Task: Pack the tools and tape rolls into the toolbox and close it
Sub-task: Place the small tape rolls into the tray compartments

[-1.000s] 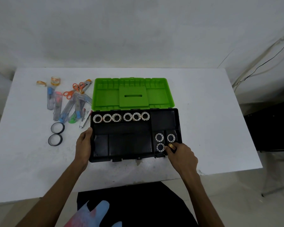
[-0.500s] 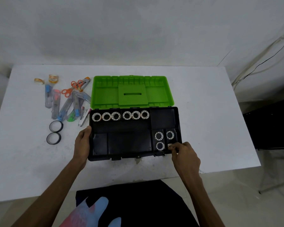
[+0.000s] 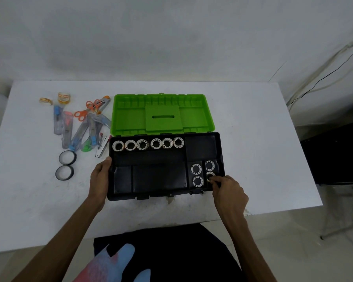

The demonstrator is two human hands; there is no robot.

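The black toolbox (image 3: pixel 221 151) lies open in mid-table with its green lid (image 3: pixel 130 119) folded back. Several white tape rolls (image 3: pixel 147 143) line its back row, and three more (image 3: pixel 196 168) sit in the small right compartments. My right hand (image 3: pixel 228 190) pinches a small tape roll (image 3: pixel 210 176) down in the front right compartment. My left hand (image 3: pixel 101 176) grips the box's left wall. Left of the box lie cutters (image 3: pixel 66 129), orange scissors (image 3: pixel 87 109), a stapler (image 3: pixel 102 146), two black tape rolls (image 3: pixel 67 157) and two clear tape rolls (image 3: pixel 63 98).
The white table (image 3: pixel 263 149) ends close to my body at the front and near a wall at the back. Cables (image 3: pixel 324 78) run along the wall at the right. A dark stand (image 3: pixel 334 159) is beside the table's right edge.
My right hand has lowered the small tape roll into the front right compartment. The left hand has stayed on the box's left wall.
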